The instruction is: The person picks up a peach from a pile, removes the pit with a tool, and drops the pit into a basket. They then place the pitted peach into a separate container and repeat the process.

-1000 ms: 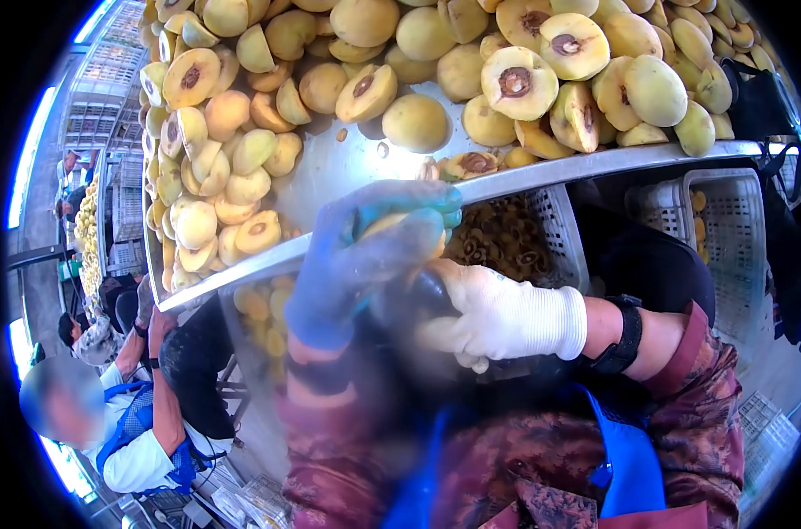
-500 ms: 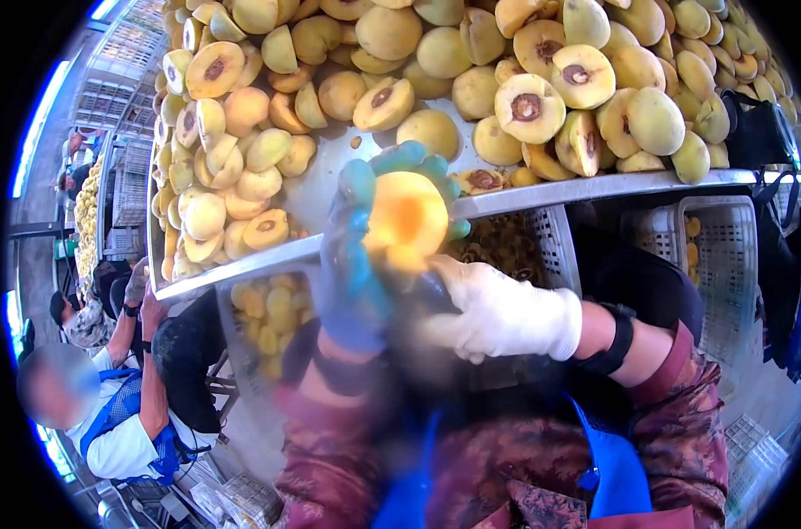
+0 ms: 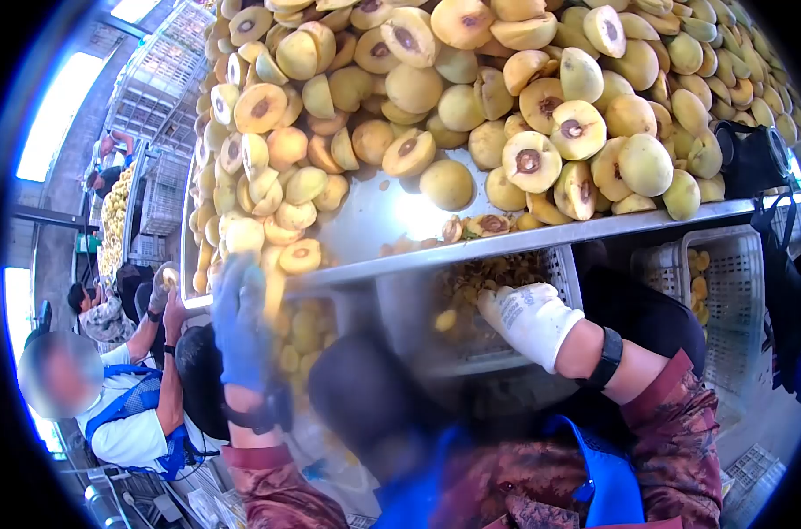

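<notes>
A steel table (image 3: 374,220) tilts across the view, with a raised lip along its near edge. Halved peaches (image 3: 471,79) lie heaped over most of it, some cut side up with pits showing. One bare, shiny patch sits just behind that edge, where pits and scraps (image 3: 475,225) lie against the lip.

Blue-gloved left hand (image 3: 242,326) motion-blurred, its grip unclear; peach pile (image 3: 471,79) cut off at top edge

Peach halves (image 3: 532,161) on table (image 3: 374,220), crates (image 3: 726,264) apparently beneath
</notes>
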The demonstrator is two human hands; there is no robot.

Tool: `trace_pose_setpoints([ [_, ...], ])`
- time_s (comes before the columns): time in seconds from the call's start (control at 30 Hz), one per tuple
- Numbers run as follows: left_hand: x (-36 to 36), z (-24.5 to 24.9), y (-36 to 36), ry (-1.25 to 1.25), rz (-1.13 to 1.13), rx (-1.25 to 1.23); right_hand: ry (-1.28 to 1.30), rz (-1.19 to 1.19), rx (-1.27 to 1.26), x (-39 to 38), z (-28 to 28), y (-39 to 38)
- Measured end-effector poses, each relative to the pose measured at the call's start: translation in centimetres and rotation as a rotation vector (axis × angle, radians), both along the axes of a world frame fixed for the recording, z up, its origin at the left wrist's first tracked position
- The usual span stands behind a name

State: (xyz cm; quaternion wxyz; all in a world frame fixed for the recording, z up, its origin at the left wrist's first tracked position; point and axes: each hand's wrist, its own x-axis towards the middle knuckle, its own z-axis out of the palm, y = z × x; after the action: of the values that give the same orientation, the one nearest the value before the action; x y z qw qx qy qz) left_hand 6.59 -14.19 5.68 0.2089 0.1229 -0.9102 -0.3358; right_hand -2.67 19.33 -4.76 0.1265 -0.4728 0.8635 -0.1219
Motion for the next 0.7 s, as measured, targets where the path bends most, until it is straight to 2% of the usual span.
trace_pose_setpoints([
  [0.07,-1.0,1.0,-0.6,-0.051,-0.151,-0.547,-0.028,0.04,0.097,0.1,-0.1,-0.1],
  [0.13,-5.4,2.2,1.8,-0.084,-0.149,-0.443,-0.031,0.108,0.131,0.2,0.2,0.0],
  [0.17,-8.2,1.8,3.1,-0.095,-0.056,-0.285,-0.046,0.113,0.073,0.5,0.2,0.2],
  [0.2,-10.6,1.8,5.0,-0.16,-0.06,-0.061,-0.106,0.102,-0.017,0.4,0.4,0.3],
  [0.23,-13.2,-1.0,3.4,-0.007,-0.217,-0.555,-0.166,0.088,-0.109,0.1,0.7,0.4],
  [0.27,-15.5,-1.1,5.4,-0.128,-0.16,-0.449,-0.181,0.081,-0.138,-0.1,1.1,0.5],
  [0.37,-19.7,-3.4,7.9,-0.358,-0.158,-0.839,-0.198,0.055,-0.25,-0.5,1.8,0.7],
  [0.43,-20.8,-2.9,9.8,-0.539,-0.145,-0.829,-0.172,0.032,-0.358,-0.7,1.8,0.8],
  [0.47,-20.9,-2.8,10.3,-0.636,-0.138,-0.824,-0.235,0.005,-0.332,-0.8,2.1,0.9],
  [0.57,-20.0,-4.0,10.5,-0.474,-0.187,-0.891,-0.337,-0.043,-0.429,-1.1,1.4,0.4],
  [0.67,-19.6,-5.4,10.3,-0.274,-0.306,-1.01,-0.446,-0.201,-0.555,-1.7,2.7,-0.1],
  [0.7,-19.7,-5.7,10.2,-0.33,-0.363,-0.884,-0.446,-0.234,-0.608,-2.1,3.1,-0.3],
])
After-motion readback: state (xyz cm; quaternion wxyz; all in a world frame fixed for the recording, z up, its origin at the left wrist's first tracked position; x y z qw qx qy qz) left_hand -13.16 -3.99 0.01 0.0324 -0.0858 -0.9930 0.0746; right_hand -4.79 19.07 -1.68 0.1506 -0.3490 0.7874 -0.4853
